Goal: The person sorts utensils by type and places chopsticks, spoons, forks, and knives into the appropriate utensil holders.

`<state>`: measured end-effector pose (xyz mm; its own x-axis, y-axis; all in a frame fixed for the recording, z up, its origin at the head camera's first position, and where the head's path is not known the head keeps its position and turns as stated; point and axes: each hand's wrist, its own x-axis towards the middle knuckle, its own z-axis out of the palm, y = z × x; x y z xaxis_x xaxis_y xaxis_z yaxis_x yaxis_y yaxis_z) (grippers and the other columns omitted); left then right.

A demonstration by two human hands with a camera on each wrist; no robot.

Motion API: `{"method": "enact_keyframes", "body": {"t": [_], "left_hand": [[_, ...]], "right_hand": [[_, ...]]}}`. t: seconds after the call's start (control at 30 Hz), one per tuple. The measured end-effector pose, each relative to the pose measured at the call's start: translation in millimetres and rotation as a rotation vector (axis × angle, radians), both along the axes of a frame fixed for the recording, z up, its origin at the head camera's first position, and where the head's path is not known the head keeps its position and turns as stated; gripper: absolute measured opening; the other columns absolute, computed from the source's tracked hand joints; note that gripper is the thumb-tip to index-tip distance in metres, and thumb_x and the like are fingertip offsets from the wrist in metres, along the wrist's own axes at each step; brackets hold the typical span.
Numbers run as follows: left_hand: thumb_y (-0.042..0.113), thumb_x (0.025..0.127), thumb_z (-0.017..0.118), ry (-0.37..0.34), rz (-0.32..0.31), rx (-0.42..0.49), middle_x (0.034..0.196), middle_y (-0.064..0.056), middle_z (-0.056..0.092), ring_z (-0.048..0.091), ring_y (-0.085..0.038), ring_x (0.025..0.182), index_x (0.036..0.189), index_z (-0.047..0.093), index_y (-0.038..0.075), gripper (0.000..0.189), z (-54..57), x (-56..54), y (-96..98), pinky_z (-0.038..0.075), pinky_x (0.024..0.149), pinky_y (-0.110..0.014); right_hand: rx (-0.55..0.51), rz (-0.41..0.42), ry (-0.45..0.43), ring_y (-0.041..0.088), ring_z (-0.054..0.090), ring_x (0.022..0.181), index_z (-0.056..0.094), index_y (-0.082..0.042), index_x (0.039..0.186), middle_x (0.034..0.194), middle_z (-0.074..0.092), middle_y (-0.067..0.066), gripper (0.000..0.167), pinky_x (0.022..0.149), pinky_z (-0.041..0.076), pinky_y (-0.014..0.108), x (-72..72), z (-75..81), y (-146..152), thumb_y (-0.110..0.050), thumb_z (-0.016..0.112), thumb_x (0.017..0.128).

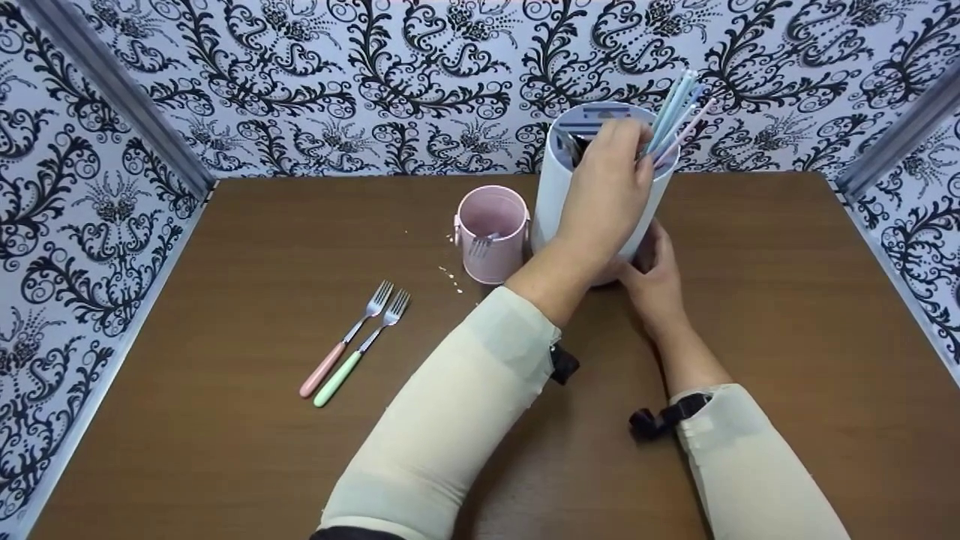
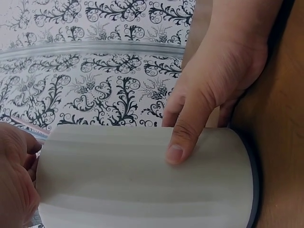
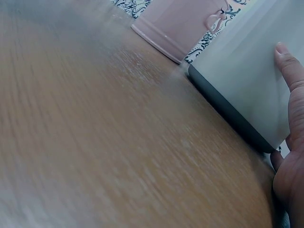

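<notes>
A tall white cylindrical utensil holder [image 1: 553, 191] with a dark base stands toward the back of the table. My left hand [image 1: 611, 180] reaches over its rim, fingers bent down into the opening; the fingertips are hidden, so whether they pinch anything does not show. Low on the side, my right hand [image 1: 660, 281] grips the holder, its thumb [image 2: 183, 137] flat on the wall. Thin pale-blue and pink sticks [image 1: 675, 112] rise from the holder beside the left hand. Some metal utensils [image 1: 574, 146] show just inside the rim.
Left of the holder stands a small pink cup [image 1: 491, 262] with side lugs; fork tines [image 1: 480, 246] show at its front rim. A pink-handled fork [image 1: 324, 369] and a green-handled fork [image 1: 339, 379] lie side by side on the brown table [image 1: 247, 300]. Patterned walls enclose the table.
</notes>
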<state>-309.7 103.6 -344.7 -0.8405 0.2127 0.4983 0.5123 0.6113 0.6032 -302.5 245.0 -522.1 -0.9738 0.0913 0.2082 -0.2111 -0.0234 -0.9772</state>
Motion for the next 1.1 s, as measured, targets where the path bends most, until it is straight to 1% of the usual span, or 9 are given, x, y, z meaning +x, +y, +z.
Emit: {"method": "enact_keyframes", "body": {"t": [0.13,0.23,0.37,0.47,0.57,0.67,0.77,0.93,1.1], "left_hand": [[0.009,0.102,0.06,0.05,-0.002,0.027,0.116,-0.003,0.066,0.063,-0.014,0.111,0.119,0.066,0.008,0.017,-5.1,3.1,-2.8,0.048,0.102,-0.019],[0.009,0.102,0.06,0.069,0.002,0.047,0.115,-0.003,0.066,0.063,-0.014,0.11,0.117,0.067,0.008,0.017,-7.5,7.3,-5.2,0.048,0.101,-0.018],[0.007,0.102,0.059,0.083,-0.01,0.084,0.114,-0.004,0.066,0.063,-0.014,0.108,0.116,0.067,0.007,0.017,-9.9,14.3,-9.3,0.049,0.099,-0.017],[0.005,0.101,0.058,0.105,-0.021,0.106,0.112,-0.006,0.066,0.063,-0.014,0.105,0.115,0.067,0.006,0.016,-12.4,19.4,-13.1,0.049,0.097,-0.017],[0.004,0.101,0.058,0.133,-0.017,0.114,0.11,-0.007,0.066,0.063,-0.015,0.104,0.113,0.067,0.005,0.015,-15.5,23.9,-17.1,0.049,0.097,-0.018],[0.006,0.101,0.059,0.15,-0.005,0.125,0.108,-0.006,0.066,0.064,-0.015,0.103,0.112,0.068,0.005,0.014,-18.6,28.5,-21.2,0.049,0.097,-0.017],[0.007,0.1,0.061,0.16,-0.005,0.134,0.108,-0.006,0.066,0.063,-0.015,0.103,0.113,0.067,0.005,0.014,-21.2,33.1,-25.4,0.048,0.097,-0.015],[0.008,0.1,0.063,0.192,-0.032,0.152,0.109,-0.008,0.066,0.064,-0.016,0.105,0.113,0.067,0.004,0.014,-24.5,42.0,-33.2,0.047,0.099,-0.014],[0.009,0.101,0.062,0.219,-0.058,0.164,0.109,-0.008,0.065,0.065,-0.016,0.105,0.114,0.066,0.003,0.014,-28.2,52.5,-42.8,0.047,0.101,-0.013]], "right_hand": [[0.004,-0.001,-0.001,0.016,0.031,0.155,0.022,-0.013,0.165,0.168,0.031,0.005,0.091,0.129,0.026,0.042,-1.2,-0.6,-1,-0.009,0.076,0.092],[0.001,-0.007,0.002,0.018,0.032,0.154,0.023,-0.012,0.164,0.168,0.032,0.006,0.09,0.129,0.027,0.042,-1.9,-0.9,-2,-0.008,0.076,0.091],[-0.009,-0.015,0.009,0.02,0.034,0.153,0.024,-0.011,0.164,0.167,0.034,0.007,0.089,0.126,0.03,0.039,-2.7,-1.5,-4,-0.005,0.074,0.091],[-0.016,-0.019,0.012,0.02,0.035,0.153,0.024,-0.01,0.164,0.167,0.034,0.007,0.087,0.125,0.031,0.037,-3.0,-2.2,-5,-0.004,0.072,0.091],[-0.015,-0.02,0.008,0.02,0.035,0.153,0.024,-0.01,0.164,0.167,0.034,0.006,0.088,0.125,0.031,0.035,-2.9,-2.7,-4,-0.004,0.072,0.091],[-0.005,-0.018,0.005,0.02,0.034,0.153,0.023,-0.01,0.164,0.168,0.032,0.006,0.089,0.125,0.031,0.036,-2.2,-2.1,-3,-0.005,0.073,0.09],[-0.001,-0.01,-0.001,0.02,0.031,0.155,0.022,-0.012,0.165,0.169,0.03,0.006,0.091,0.127,0.029,0.039,-1.7,-1.6,-2,-0.006,0.074,0.09],[0.022,-0.017,-0.011,0.019,0.029,0.156,0.023,-0.015,0.165,0.17,0.029,0.003,0.093,0.13,0.025,0.043,-0.3,-1.1,-1,-0.011,0.077,0.09],[0.007,-0.015,0.009,0.018,0.029,0.155,0.024,-0.013,0.165,0.169,0.03,0.004,0.094,0.13,0.024,0.041,-0.1,-1.5,0,-0.012,0.079,0.089]]}}
